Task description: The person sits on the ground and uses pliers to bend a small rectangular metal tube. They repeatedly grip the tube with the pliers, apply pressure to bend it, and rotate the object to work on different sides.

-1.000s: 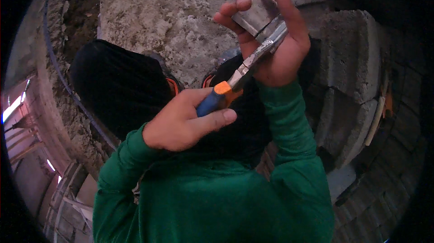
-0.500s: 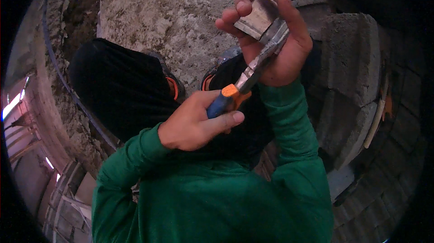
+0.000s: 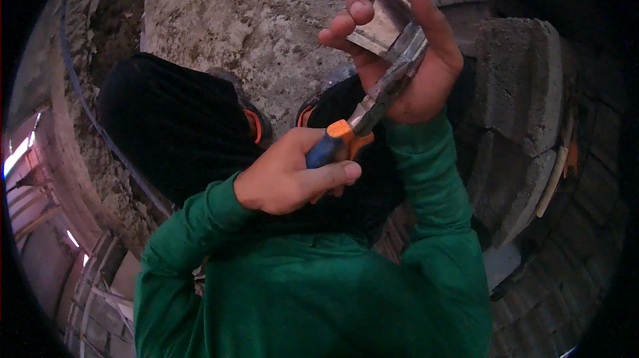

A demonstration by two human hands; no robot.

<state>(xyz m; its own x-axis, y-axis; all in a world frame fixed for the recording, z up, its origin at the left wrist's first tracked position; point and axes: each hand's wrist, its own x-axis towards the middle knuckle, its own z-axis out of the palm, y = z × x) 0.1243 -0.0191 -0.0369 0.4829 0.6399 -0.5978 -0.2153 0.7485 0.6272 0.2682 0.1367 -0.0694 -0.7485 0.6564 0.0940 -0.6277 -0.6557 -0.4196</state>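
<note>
My left hand (image 3: 283,175) is wrapped round the blue and orange handles of metal pliers (image 3: 368,113). The pliers slant up and to the right, their jaws against the near end of a pale, flat-sided strip (image 3: 379,25) that looks like a metal profile. Around this strip curl the fingers of my right hand (image 3: 426,78), with the thumb raised on the right side and the palm behind the jaws. Beyond the fingertips the strip runs on toward the top edge. Whether the jaws are closed on it is hard to see.
Rough concrete ground (image 3: 246,25) lies in front of my knees (image 3: 166,131). Stacked grey blocks (image 3: 512,91) stand close on the right, with a thin wooden stick (image 3: 552,181) beside them. A dark hose or cable (image 3: 86,108) runs along the left.
Both hands keep their holds. The pliers have turned slightly, and my right thumb and fingers have shifted a little down. The strip stays nearly in place.
</note>
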